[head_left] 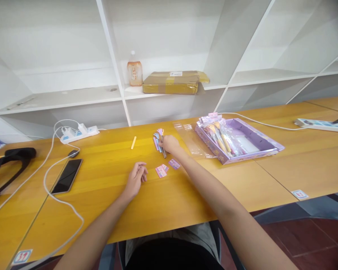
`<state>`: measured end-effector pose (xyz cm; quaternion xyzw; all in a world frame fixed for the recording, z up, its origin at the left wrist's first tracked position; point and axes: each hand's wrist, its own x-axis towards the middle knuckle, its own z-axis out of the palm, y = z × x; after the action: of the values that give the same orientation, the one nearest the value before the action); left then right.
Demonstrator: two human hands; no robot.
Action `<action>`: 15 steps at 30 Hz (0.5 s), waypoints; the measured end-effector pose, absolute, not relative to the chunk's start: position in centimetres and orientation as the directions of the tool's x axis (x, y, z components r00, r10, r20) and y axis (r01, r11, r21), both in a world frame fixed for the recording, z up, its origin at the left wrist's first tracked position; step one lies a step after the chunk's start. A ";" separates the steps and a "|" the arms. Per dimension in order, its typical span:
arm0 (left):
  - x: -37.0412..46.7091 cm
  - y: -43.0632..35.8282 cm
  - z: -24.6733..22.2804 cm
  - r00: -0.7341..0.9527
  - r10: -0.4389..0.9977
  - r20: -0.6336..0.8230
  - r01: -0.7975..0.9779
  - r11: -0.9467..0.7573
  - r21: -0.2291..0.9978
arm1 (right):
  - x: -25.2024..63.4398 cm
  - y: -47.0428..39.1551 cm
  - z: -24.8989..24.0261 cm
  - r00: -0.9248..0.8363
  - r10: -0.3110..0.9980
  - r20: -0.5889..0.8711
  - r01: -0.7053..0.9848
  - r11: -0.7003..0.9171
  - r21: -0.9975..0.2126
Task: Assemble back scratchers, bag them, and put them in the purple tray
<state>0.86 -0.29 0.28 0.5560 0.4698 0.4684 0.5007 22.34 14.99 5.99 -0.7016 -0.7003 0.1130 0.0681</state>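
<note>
My right hand point(168, 144) is closed at a small group of purple and blue hand-shaped sticks point(157, 141) on the wooden table; its fingers are pressed together on one with a dark metal rod. My left hand point(137, 176) rests on the table to the left of some small pink and purple cards point(161, 171), its fingers loosely curled and apart, holding nothing. Another purple card point(174, 164) lies just below my right hand. A yellow stick point(133, 143) lies by itself further left.
A purple box point(267, 149) with bagged sticks stands right, beside clear plastic bags point(190, 138). At left are a phone point(68, 176), white cables, a power strip point(80, 134) and a black strap point(19, 157). The shelf holds a bottle point(134, 71) and a taped carton point(171, 82).
</note>
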 end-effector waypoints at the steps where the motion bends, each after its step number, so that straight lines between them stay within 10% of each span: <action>1: 0.9 -0.3 0.3 0.118 0.992 0.050 0.052 -0.057 0.997 | 22.2 14.9 6.2 -0.015 0.998 -0.065 0.967 -0.002 -0.255; 15: 0.7 -0.1 0.0 0.110 0.992 0.054 0.000 -0.055 0.998 | 17.7 13.6 5.9 -0.111 0.993 -0.038 0.966 0.099 -0.239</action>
<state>0.65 -0.05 0.00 0.5412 0.4585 0.4843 0.5122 17.67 13.56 5.88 -0.6632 -0.7385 0.1021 0.0662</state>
